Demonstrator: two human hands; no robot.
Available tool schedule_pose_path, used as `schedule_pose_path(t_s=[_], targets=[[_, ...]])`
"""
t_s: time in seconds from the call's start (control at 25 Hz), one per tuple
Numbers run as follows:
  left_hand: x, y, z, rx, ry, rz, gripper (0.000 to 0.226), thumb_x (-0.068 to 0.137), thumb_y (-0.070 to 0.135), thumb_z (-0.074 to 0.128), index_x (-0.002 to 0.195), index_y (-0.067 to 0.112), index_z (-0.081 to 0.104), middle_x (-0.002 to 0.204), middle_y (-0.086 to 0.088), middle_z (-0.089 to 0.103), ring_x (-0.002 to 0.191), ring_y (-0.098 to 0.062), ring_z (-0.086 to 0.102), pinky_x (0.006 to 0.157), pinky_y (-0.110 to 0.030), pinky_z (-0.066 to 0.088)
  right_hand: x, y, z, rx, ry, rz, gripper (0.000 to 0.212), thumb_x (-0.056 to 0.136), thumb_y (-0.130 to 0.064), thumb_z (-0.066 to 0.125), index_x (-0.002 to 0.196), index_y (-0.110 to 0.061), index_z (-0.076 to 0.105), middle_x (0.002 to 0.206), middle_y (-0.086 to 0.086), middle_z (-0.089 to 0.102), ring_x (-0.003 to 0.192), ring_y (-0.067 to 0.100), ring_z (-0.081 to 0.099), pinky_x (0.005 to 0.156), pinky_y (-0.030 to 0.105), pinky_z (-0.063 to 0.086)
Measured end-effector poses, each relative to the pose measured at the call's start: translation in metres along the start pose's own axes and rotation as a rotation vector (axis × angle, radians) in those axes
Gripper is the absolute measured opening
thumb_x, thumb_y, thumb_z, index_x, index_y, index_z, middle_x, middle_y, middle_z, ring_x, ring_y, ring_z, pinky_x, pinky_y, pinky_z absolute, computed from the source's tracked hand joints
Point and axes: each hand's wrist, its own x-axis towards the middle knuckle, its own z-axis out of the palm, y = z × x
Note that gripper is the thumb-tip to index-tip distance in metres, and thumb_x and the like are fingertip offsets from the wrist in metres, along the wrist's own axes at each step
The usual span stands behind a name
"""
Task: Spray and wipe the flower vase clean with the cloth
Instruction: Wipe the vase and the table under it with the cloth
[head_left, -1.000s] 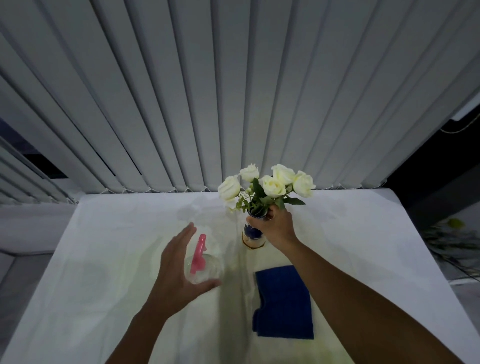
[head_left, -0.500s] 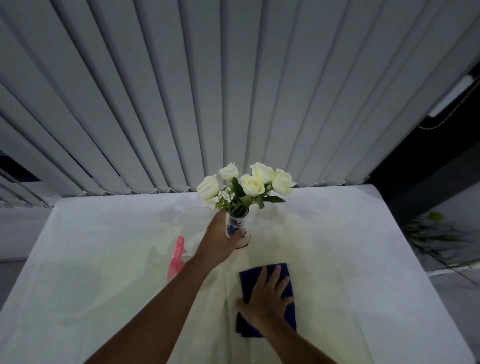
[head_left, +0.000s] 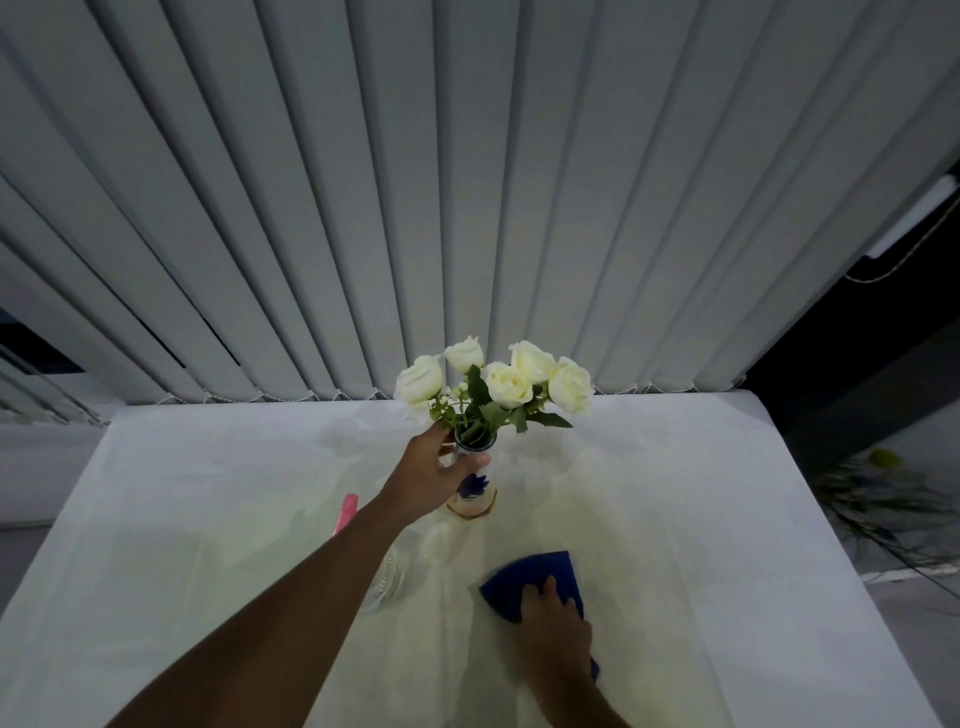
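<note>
Your left hand (head_left: 434, 475) is wrapped around the neck of the white-and-blue ceramic flower vase (head_left: 471, 486) at frame centre. Your right hand (head_left: 553, 621), fingers bunched, gathers the dark blue cloth (head_left: 524, 582) at lower right. Wiping looks not yet begun; the pink-topped clear spray bottle (head_left: 347, 512) stands unheld.

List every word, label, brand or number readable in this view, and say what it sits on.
None can be read.
Flower vase: only a blue painted motif, no lettering.
Spray bottle: no label shows; the left arm hides most of it.
Blue cloth: plain, no tag visible.
</note>
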Motion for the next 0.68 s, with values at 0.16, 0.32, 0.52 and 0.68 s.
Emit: schedule_pose_path(t_s=[0.16, 0.32, 0.52, 0.68], targets=[[0.0, 0.022, -0.01, -0.046, 0.08, 0.065, 0.044, 0.086, 0.035, 0.079, 0.125, 0.021, 0.063, 0.121, 0.006, 0.071, 0.114, -0.015, 0.065, 0.1, -0.036, 0.053, -0.002, 0.038, -0.051, 0.791, 0.097, 0.182, 0.01, 0.082, -0.024, 0.062, 0.073, -0.022, 0.066, 0.07, -0.002, 0.068, 0.065, 0.02, 0.064, 0.06, 0.029, 0.047], [-0.005, 0.057, -0.026, -0.139, 0.143, 0.115, 0.036, 0.084, 0.041, 0.078, 0.116, 0.033, 0.065, 0.115, 0.018, 0.071, 0.106, 0.006, 0.066, 0.093, -0.033, 0.056, -0.007, 0.063, -0.093, 1.586, -0.055, 0.213, 0.006, 0.087, -0.001, 0.067, 0.091, -0.003, 0.071, 0.087, 0.021, 0.075, 0.082, 0.037, 0.071, 0.065, 0.039, 0.053], [-0.011, 0.097, -0.044, -0.191, 0.107, 0.145, 0.053, 0.084, 0.054, 0.069, 0.125, 0.02, 0.066, 0.12, 0.002, 0.076, 0.114, -0.012, 0.069, 0.102, -0.047, 0.054, -0.024, 0.036, -0.177, 1.6, 0.185, -0.218, 0.031, 0.096, 0.006, 0.055, 0.11, -0.017, 0.069, 0.102, 0.013, 0.079, 0.092, 0.03, 0.074, 0.076, 0.044, 0.061], [-0.017, 0.125, -0.048, -0.187, 0.158, 0.139, 0.054, 0.086, 0.053, 0.067, 0.123, 0.015, 0.064, 0.115, -0.007, 0.076, 0.108, -0.021, 0.072, 0.098, -0.051, 0.056, -0.056, -0.018, -0.222, 1.194, 0.372, -0.713, 0.054, 0.1, 0.007, 0.042, 0.132, -0.033, 0.059, 0.115, -0.018, 0.074, 0.107, 0.0, 0.067, 0.084, 0.013, 0.053]])
